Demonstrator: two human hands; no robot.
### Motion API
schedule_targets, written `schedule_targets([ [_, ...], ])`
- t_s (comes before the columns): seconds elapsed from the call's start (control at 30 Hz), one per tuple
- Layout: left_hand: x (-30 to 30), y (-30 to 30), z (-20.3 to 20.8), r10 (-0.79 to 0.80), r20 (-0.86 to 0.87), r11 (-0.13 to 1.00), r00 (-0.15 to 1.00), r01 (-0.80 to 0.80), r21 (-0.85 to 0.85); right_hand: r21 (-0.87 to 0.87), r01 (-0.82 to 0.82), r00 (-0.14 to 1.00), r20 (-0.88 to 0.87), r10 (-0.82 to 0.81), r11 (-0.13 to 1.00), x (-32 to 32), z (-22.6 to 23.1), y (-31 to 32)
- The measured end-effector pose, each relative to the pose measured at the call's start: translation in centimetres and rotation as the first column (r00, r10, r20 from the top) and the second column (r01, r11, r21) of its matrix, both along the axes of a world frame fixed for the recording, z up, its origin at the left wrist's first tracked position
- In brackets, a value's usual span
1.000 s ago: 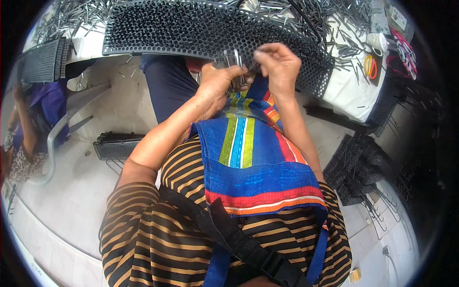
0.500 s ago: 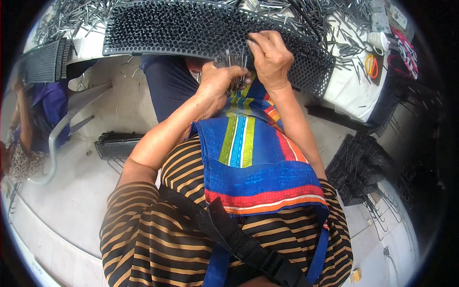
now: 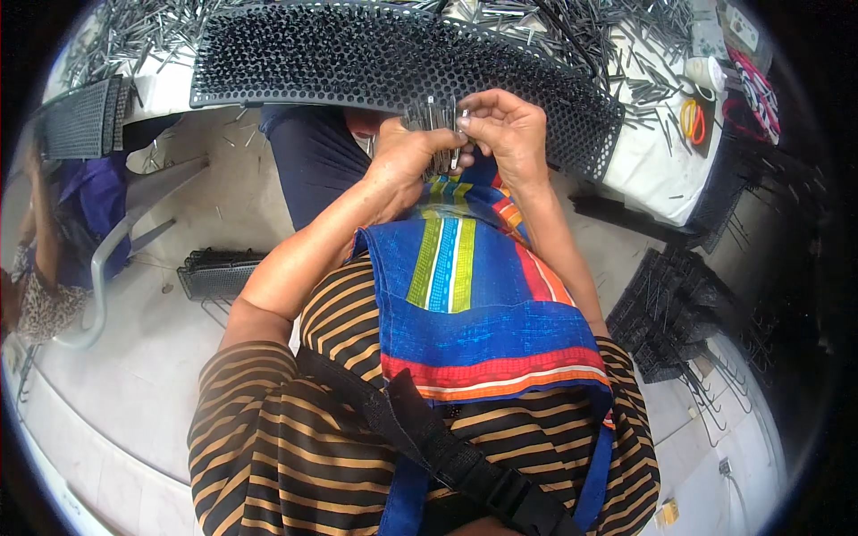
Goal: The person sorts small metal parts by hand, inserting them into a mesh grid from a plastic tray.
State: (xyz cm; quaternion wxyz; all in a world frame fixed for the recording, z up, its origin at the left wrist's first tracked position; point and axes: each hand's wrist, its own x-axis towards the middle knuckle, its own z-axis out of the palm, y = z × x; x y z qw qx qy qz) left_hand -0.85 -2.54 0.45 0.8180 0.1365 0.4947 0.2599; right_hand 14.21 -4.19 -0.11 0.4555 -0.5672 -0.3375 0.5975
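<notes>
Two hands: we have both up together at the near edge of the black perforated tray (image 3: 393, 58).
Left hand (image 3: 407, 156): closed around a bundle of thin metal pins (image 3: 433, 121), tips pointing up.
Right hand (image 3: 505, 134): fingertips pinched narrow on the top of the same bundle, at its right side.
Pins: held between both hands, just above our striped apron (image 3: 465, 295), in front of the tray.
Doing it well: we judge it pays to keep the left grip firm so the bundle stays even, pick one pin at a time with the right, keep it upright.
Tray: dense grid of holes, lying across the white table (image 3: 652, 170); fill level is hard to tell.
Table: loose pins (image 3: 626, 36) scattered far and right, orange scissors (image 3: 693, 121) at far right.
Room: pale floor, more black trays stacked right (image 3: 675, 313) and one on the floor left (image 3: 214, 272); another person (image 3: 40, 268) sits at far left.
</notes>
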Motion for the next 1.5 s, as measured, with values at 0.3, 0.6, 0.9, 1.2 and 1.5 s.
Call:
schedule_targets([
  [0.3,0.1,-0.5,-0.6,0.101,-0.085,0.977,0.991,-0.083,0.197,0.183,0.335,0.930,0.090,-0.355,0.924,-1.1,-0.4,-1.5],
  [0.6,0.5,-0.4,0.1,-0.032,-0.075,0.998,0.997,0.035,0.052,0.665,0.056,0.672,0.527,-0.520,0.745,1.3,-2.1,3.3],
  [0.9,1.0,0.4,0.0,0.038,-0.070,0.999,0.997,-0.038,0.004,0.613,-0.237,0.516,0.737,-0.437,0.754,0.5,-2.6,2.6],
  [1.2,1.3,0.0,0.2,0.086,-0.098,0.994,0.991,-0.079,0.073,0.236,0.307,0.945,0.036,-0.324,0.922,0.8,-0.9,0.5],
  [1.5,1.4,0.2,0.3,0.070,-0.104,0.993,0.992,-0.059,0.103,0.666,-0.057,0.566,0.635,-0.525,0.744,1.7,-1.1,3.0],
])
